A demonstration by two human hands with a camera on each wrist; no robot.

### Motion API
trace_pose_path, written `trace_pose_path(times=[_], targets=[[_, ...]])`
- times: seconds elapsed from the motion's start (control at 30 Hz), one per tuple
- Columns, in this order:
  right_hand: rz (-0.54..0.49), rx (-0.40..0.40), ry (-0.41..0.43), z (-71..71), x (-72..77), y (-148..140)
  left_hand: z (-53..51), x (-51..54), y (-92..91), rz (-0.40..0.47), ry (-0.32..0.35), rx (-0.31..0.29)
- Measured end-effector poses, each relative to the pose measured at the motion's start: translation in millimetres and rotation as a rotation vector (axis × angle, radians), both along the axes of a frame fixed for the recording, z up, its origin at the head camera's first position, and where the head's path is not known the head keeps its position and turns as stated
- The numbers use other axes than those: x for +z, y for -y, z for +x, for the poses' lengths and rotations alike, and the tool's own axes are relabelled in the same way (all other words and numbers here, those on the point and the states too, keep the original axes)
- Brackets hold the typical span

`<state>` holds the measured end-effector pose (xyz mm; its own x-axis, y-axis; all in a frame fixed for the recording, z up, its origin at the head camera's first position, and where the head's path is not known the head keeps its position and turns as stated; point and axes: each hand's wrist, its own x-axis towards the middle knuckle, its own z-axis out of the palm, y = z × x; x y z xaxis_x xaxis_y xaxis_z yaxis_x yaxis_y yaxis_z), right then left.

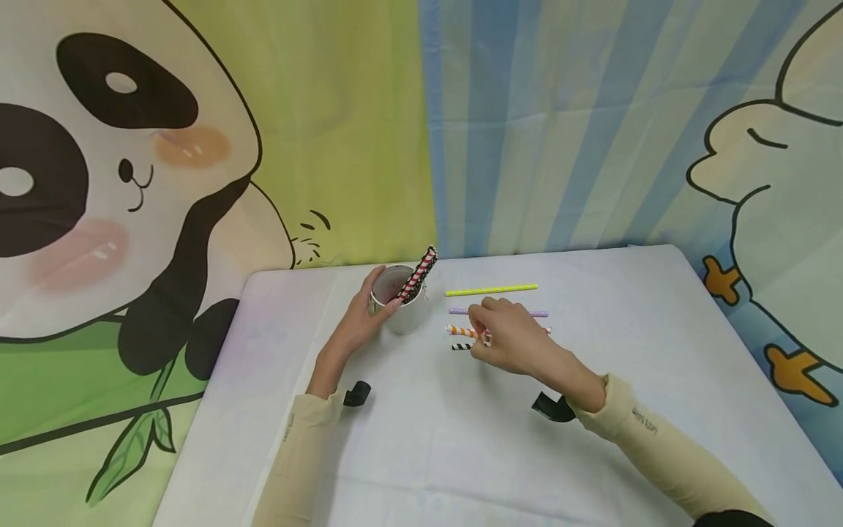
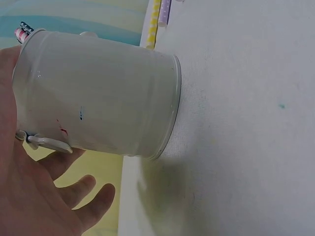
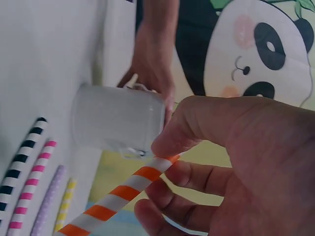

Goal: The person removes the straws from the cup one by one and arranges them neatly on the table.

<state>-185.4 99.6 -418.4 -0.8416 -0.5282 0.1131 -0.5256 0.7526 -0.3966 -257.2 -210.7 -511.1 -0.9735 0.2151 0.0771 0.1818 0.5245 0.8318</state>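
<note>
My left hand [image 1: 364, 316] holds a white metal bucket [image 1: 410, 319] by its rim; in the left wrist view the thumb side lies along the bucket [image 2: 98, 93] and the other fingers spread below it. Red-striped and dark patterned straws [image 1: 418, 274] lean out of the bucket's top. Between thumb and fingertips, my right hand [image 1: 514, 333] pinches an orange-striped straw [image 3: 115, 199] near one end. Beneath that hand lie a black-striped straw [image 3: 18, 162] and a pink-striped straw [image 3: 33, 184], seen in the right wrist view.
Farther back on the white table [image 1: 421, 439] lie a purple dotted straw [image 1: 540, 314] and a yellow straw [image 1: 491, 290], roughly parallel. Behind the table hangs a printed curtain [image 1: 356, 132] with a panda on its left part.
</note>
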Motion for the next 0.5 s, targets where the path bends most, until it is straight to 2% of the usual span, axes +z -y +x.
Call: trace_pose_path(times=[0.17, 0.27, 0.5], targets=[[0.122, -0.007, -0.015, 8.4, -21.8, 4, 0.4, 0.4, -1.1, 0.004, 0.007, -0.002], [0.186, -0.011, -0.051, 12.8, -35.5, 7, 0.7, 0.6, -1.2, -0.002, 0.003, -0.003], [0.277, -0.039, -0.118, 17.3, -57.4, 14, 1.3, 1.7, -0.5, 0.0, 0.014, 0.005]])
